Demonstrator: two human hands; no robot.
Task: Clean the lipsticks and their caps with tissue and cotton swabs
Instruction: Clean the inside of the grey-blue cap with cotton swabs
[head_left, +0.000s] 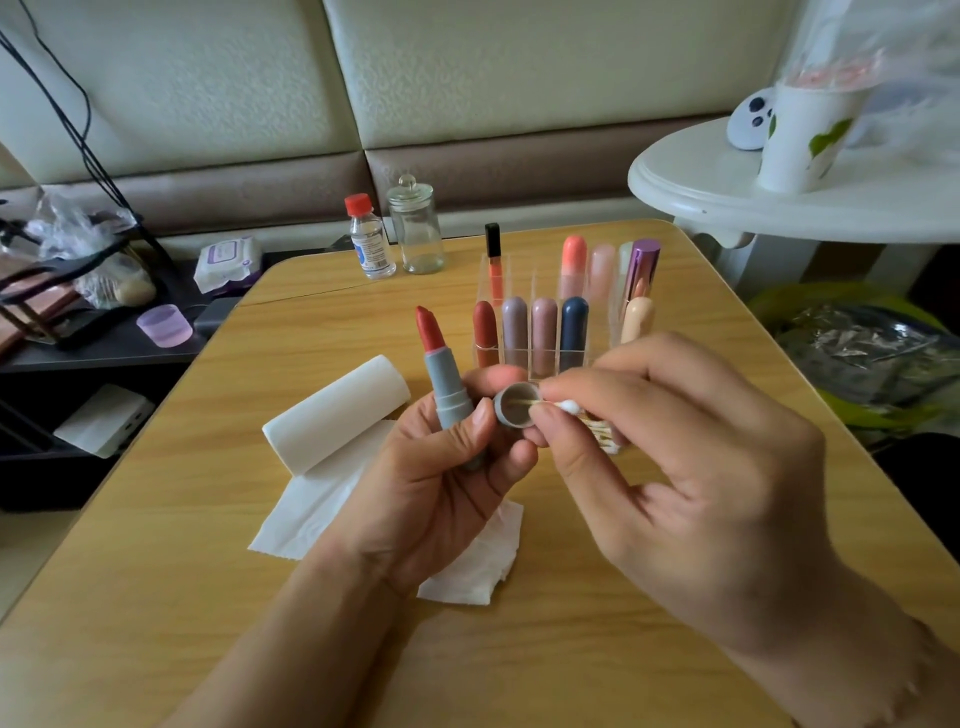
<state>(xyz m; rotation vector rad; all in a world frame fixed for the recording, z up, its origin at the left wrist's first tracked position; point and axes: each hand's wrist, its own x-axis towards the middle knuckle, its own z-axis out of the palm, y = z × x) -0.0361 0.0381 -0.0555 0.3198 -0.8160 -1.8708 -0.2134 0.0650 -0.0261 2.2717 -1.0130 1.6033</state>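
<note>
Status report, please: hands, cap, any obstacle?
Left hand grips lipstick and cap. Right hand pinches swab, tip inside cap. No obstacle.

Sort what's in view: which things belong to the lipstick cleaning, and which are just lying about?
In use: open lipstick, cap, cotton swab, tissue roll, racked lipsticks, left hand, right hand.
Lying about: glass jar, small bottle, paper cup, wipes pack.

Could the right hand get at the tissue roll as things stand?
Probably not: the right hand pinches a cotton swab in the cap, and the left hand sits between it and the tissue roll.
</note>
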